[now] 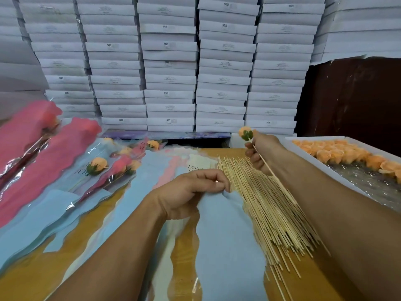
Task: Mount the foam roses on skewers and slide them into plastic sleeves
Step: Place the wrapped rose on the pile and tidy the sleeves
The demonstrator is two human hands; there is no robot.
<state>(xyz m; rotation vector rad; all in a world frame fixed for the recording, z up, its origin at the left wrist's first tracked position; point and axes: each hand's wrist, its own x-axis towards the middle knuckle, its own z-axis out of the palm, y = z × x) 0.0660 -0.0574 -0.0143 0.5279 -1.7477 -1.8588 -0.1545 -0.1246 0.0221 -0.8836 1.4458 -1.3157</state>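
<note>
My right hand (259, 153) grips a wooden skewer (274, 177) with an orange foam rose (245, 133) mounted on its far tip, green leaves facing me. It is held up over the heap of loose skewers (269, 209). My left hand (195, 190) pinches the upper edge of a blue plastic sleeve (227, 235) lying on the brown table. More blue sleeves (39, 218) lie fanned out to the left. A white tray (321, 172) at the right holds several orange foam roses (347, 156).
Finished roses in pink and blue sleeves (43, 153) are piled at the left, one orange rose (100, 164) showing through clear plastic. Stacks of white flat boxes (171, 68) form a wall behind the table. A dark panel (351, 98) stands at the back right.
</note>
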